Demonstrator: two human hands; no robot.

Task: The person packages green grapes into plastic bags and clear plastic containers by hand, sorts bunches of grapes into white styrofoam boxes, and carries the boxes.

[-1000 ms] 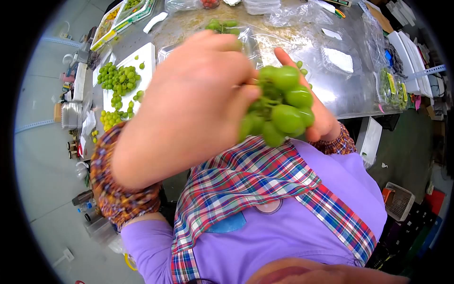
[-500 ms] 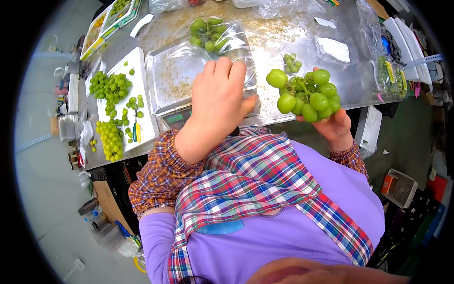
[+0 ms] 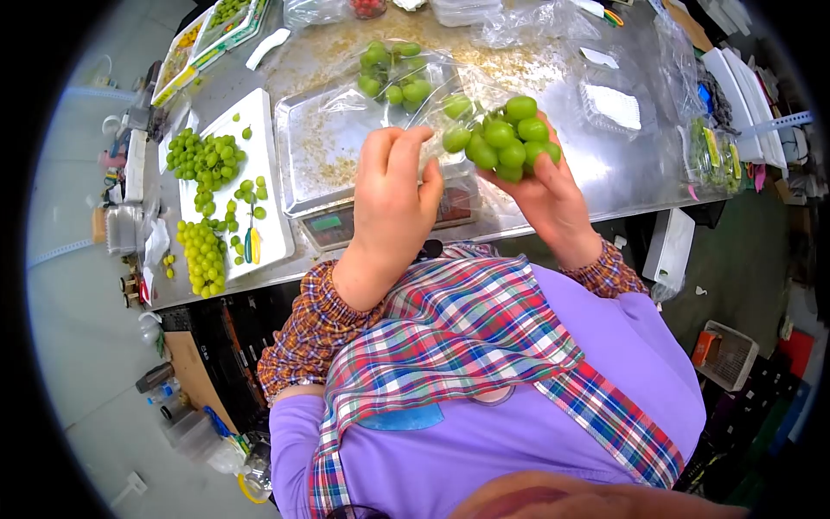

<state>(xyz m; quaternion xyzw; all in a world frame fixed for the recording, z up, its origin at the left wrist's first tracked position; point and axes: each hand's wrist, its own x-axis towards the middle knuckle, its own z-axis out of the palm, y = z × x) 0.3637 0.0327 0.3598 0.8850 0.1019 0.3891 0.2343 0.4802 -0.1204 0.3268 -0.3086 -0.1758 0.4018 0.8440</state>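
My right hand (image 3: 558, 199) holds a bunch of large green grapes (image 3: 500, 143) above the front right of the scale, with fingers beneath it and the thumb in front. Just left of it, my left hand (image 3: 389, 195) has its fingertips closed on the edge of a clear plastic bag (image 3: 445, 86); the exact grip is partly hidden. Other green grapes (image 3: 393, 82) lie in or under this plastic at the back of the scale's metal tray (image 3: 303, 143). The held bunch is very close to the plastic, and I cannot tell whether it is inside.
On the left, a white board (image 3: 268, 221) carries grape bunches (image 3: 203, 251), loose grapes and small yellow-and-green-handled scissors (image 3: 252, 245). A clear tray with a white pad (image 3: 616, 105) sits at right. Crumpled plastic (image 3: 540, 24) and packed boxes (image 3: 229, 13) line the back.
My right hand has brought the grape bunch leftward and up, near the plastic. My left hand has moved slightly right and down, drawing the plastic edge toward the bunch.
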